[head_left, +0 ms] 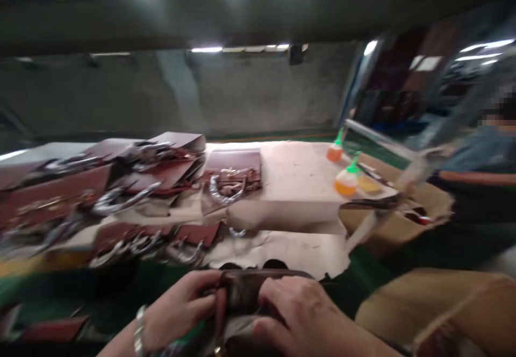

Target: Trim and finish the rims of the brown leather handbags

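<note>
At the bottom of the view is a dark brown handbag (242, 291), blurred and partly covered by my hands. My left hand (187, 306) closes on its left edge, thumb and fingers pinching a reddish-brown strip there. Over the right part of the bag my right hand (304, 311) is curled, its fingers gripping the top; the fingertips are partly hidden. A small gold-coloured metal piece shows low on the bag. Beyond it, a brown handbag with a wrapped handle (236, 171) lies on the paper-covered table (298, 171).
More reddish-brown handbags (56, 193) crowd the table's left side, several with wrapped handles. A lower shelf (282, 247) holds others. Two green-tipped bottles with orange liquid (345, 182) stand at right, near a cardboard box (374, 233). Another brown container (435, 303) is lower right. A person (479, 152) is at far right.
</note>
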Tool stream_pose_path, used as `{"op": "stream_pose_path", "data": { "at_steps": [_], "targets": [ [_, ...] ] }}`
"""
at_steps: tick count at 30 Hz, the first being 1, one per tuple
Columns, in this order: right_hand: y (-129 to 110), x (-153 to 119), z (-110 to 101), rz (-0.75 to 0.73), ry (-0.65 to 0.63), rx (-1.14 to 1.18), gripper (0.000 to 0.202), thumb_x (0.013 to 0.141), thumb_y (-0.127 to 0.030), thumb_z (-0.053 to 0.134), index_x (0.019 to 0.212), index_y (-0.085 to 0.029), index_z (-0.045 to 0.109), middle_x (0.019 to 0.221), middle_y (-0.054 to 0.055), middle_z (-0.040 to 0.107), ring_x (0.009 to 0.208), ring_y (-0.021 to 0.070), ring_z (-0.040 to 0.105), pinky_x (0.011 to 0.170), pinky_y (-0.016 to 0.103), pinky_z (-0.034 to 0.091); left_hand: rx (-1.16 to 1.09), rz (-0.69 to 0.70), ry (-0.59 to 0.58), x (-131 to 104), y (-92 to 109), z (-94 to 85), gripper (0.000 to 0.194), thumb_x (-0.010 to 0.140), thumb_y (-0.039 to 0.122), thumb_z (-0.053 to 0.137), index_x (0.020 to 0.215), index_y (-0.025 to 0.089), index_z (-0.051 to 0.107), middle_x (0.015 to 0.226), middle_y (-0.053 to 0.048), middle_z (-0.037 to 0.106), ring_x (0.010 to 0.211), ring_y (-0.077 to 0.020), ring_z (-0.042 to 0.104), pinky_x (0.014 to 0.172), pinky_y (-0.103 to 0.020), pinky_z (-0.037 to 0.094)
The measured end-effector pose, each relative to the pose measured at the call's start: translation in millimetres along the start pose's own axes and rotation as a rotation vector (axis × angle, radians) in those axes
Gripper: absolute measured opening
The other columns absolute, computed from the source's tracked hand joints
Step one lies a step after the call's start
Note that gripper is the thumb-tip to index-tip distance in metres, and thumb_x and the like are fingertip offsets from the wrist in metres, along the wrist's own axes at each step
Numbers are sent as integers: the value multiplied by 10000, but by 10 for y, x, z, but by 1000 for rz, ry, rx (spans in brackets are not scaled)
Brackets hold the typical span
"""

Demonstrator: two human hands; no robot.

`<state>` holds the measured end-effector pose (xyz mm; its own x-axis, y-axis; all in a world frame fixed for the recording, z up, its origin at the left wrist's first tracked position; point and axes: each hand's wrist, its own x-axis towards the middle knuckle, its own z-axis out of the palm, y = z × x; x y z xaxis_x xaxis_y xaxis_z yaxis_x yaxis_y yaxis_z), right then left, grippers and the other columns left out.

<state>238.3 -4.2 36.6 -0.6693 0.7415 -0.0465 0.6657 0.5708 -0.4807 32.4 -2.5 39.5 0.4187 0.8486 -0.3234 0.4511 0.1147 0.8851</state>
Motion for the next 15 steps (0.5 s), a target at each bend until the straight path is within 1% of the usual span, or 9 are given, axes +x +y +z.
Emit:
{"op": "stream_pose_path", "data": {
  "at_steps": [1,3,5,6,8,11,13,15],
  "targets": [
    [-13,38,21,31,-31,21,258,743,-443,522,817,-197,547,748,16,610,707,185,565,621,282,406,-73,-30,-34,-38,-78,-19,230,751,284,515,906,137,601,829,0,621,830,-179,537,744,-255,434],
    [-4,88,22,78,-95,42,255,692,-459,569,821,-242,536,734,-14,615,694,186,570,592,260,374,-261,-47,-43,-27,-187,-31,266,725,269,532,938,123,595,813,-14,624,816,-174,537,752,-251,423],
    [11,120,6,93,-140,58,219,680,-416,591,815,-256,529,720,-27,616,688,184,573,585,253,354,-383,-71,-40,21,-235,-27,312,708,276,549,974,116,580,797,-24,622,789,-168,542,738,-254,423],
    [13,134,0,111,-148,77,188,690,-387,584,811,-255,525,710,-30,615,682,177,574,581,249,348,-402,-84,-39,37,-239,-30,323,705,277,550,984,118,575,793,-25,620,781,-166,542,732,-254,423],
    [12,169,1,172,-127,140,141,740,-367,520,803,-241,515,693,-23,610,672,162,573,573,242,344,-363,-95,-50,36,-218,-62,308,710,263,534,982,124,576,799,-23,616,788,-165,537,728,-251,422],
    [17,224,22,267,-62,196,217,814,-394,389,767,-215,503,663,-1,603,647,152,571,565,244,347,-203,-87,-66,-16,-142,-170,269,700,204,507,950,145,585,851,-11,605,836,-173,521,744,-247,414],
    [20,246,35,289,-52,143,256,815,-407,384,711,-207,505,658,13,607,638,160,571,558,252,343,-136,-65,-85,-44,-77,-233,293,687,185,507,971,168,578,913,-1,594,875,-178,508,775,-250,400],
    [14,250,39,296,-70,41,272,791,-426,418,670,-204,520,655,28,615,620,178,571,531,259,330,-127,-55,-113,-43,-19,-248,335,699,225,522,1032,190,551,962,-2,584,896,-180,500,791,-253,390]
  ]
}}
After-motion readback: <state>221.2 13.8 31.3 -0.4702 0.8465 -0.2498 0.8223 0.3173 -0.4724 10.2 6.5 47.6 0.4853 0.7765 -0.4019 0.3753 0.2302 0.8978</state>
